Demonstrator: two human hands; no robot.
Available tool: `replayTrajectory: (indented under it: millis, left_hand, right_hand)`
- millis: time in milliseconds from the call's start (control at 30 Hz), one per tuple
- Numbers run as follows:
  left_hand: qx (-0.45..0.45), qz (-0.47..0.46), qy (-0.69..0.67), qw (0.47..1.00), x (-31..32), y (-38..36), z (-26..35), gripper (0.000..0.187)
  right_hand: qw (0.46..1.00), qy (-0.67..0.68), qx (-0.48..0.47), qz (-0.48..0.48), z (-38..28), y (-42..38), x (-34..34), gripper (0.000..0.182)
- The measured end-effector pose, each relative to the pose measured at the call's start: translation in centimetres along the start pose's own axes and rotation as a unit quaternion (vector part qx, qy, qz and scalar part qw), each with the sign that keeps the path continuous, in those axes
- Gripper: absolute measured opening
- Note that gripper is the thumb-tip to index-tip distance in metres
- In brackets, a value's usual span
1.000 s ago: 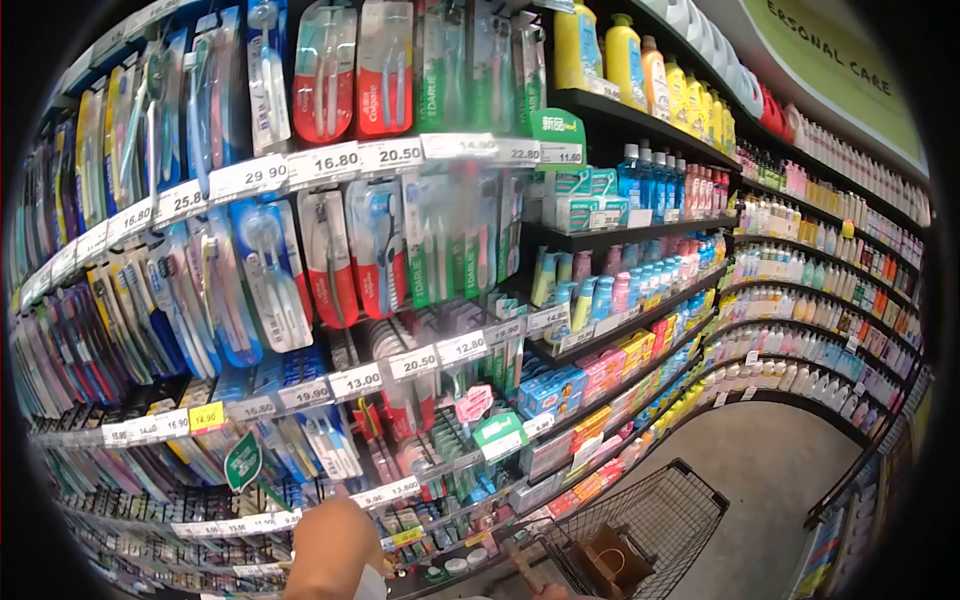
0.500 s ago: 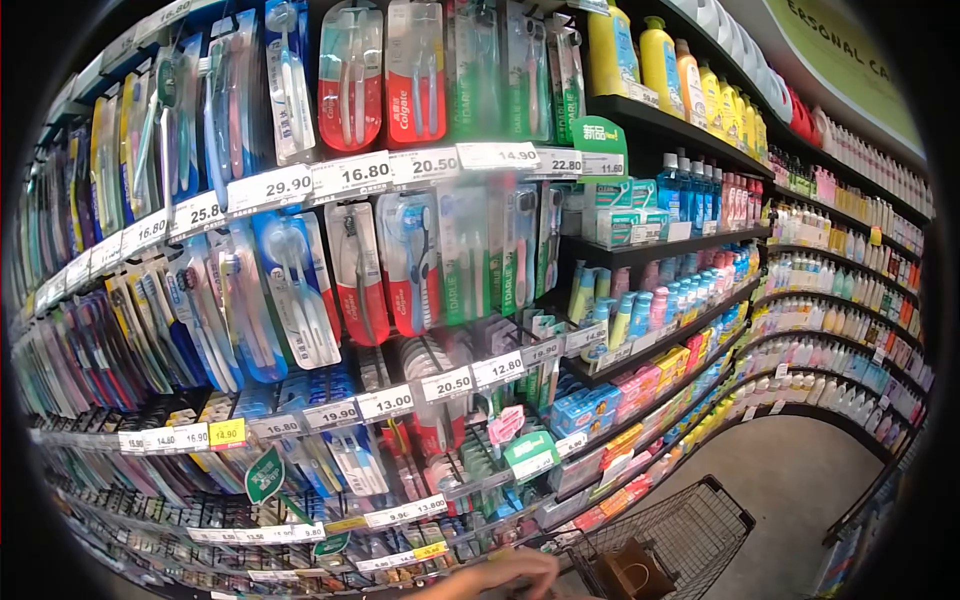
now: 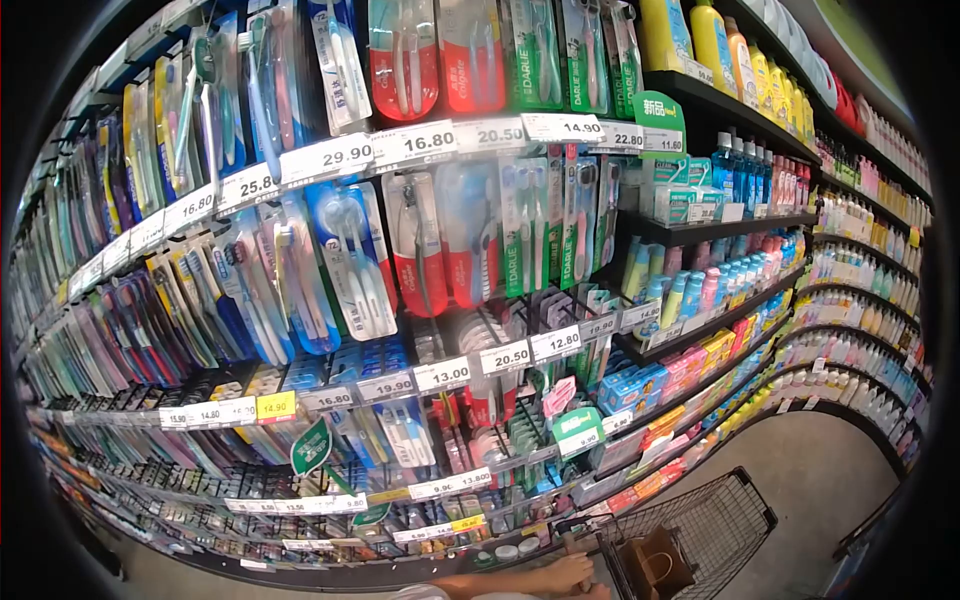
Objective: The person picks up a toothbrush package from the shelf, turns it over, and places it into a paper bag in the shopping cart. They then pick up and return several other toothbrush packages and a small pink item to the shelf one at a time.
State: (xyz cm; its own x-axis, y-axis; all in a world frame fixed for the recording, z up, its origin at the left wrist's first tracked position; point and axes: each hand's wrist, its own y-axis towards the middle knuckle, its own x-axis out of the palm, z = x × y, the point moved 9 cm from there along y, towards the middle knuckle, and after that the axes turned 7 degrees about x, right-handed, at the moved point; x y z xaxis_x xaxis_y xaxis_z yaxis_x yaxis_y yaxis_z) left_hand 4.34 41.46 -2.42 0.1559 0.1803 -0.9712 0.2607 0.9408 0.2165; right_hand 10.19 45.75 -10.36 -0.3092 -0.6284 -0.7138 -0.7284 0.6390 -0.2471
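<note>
My left hand [image 3: 568, 573] is at the bottom of the view, its forearm reaching in from the left. Its fingers look curled at the handle end of a wire shopping cart [image 3: 735, 510]. Just beside it, only a sliver of my right hand [image 3: 598, 592] shows at the lower edge, its fingers hidden. Inside the cart lies a brown bag [image 3: 655, 562] with a looped handle. Facing me, packaged toothbrushes [image 3: 355, 260] hang in rows, untouched by either hand.
Price tags [image 3: 430, 140] line the shelf edges. To the right stand blue bottles [image 3: 735, 170], toothpaste boxes [image 3: 640, 385] and yellow bottles [image 3: 712, 45]. Curved shelves of bottles [image 3: 850, 345] border the grey floor [image 3: 800, 460] beyond the cart.
My view has turned left, so the shelves and cart appear farther right. My left hand also appears farther right and slightly lower, with the forearm flatter along the bottom edge.
</note>
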Motion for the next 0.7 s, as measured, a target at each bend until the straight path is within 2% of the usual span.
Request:
replayTrajectory:
  millis: [100,167,300,400,500,533,633,700]
  left_hand:
    - [-0.051,0.067,-0.066,0.994,-3.2,-1.5,1.1,0.041]
    - [-0.042,0.078,-0.074,0.993,-8.3,-2.2,3.3,0.039]
    - [-0.042,0.122,-0.06,0.99,-5.7,-4.2,4.6,0.033]
    - [-0.03,0.081,-0.111,0.99,-6.0,-5.8,5.3,0.027]
    - [-0.009,0.177,-0.106,0.978,-5.8,-8.4,5.5,0.023]
    - [0.002,0.182,-0.109,0.977,-5.9,-9.3,5.6,0.023]
    - [0.022,0.106,-0.111,0.988,-4.6,-11.6,5.6,0.034]
    - [0.01,0.043,-0.09,0.995,-4.3,-13.3,5.2,0.034]
  right_hand:
    - [0.992,-0.057,-0.066,-0.088,-1.1,-0.9,1.9,0.05]
    - [0.996,-0.033,-0.051,-0.066,-0.8,-1.9,1.5,0.046]
    - [0.996,-0.072,-0.023,-0.047,0.1,-4.0,3.1,0.046]
    - [0.991,-0.086,0.082,-0.057,-1.1,-7.0,1.2,0.048]
    - [0.99,-0.092,0.094,-0.053,-0.9,-8.3,3.1,0.047]
    - [0.99,-0.088,0.089,-0.06,-1.0,-8.6,3.9,0.046]
    - [0.99,-0.098,0.078,-0.069,-2.8,-9.4,6.0,0.046]
    - [0.985,-0.133,0.09,-0.06,-5.5,-10.7,5.8,0.047]
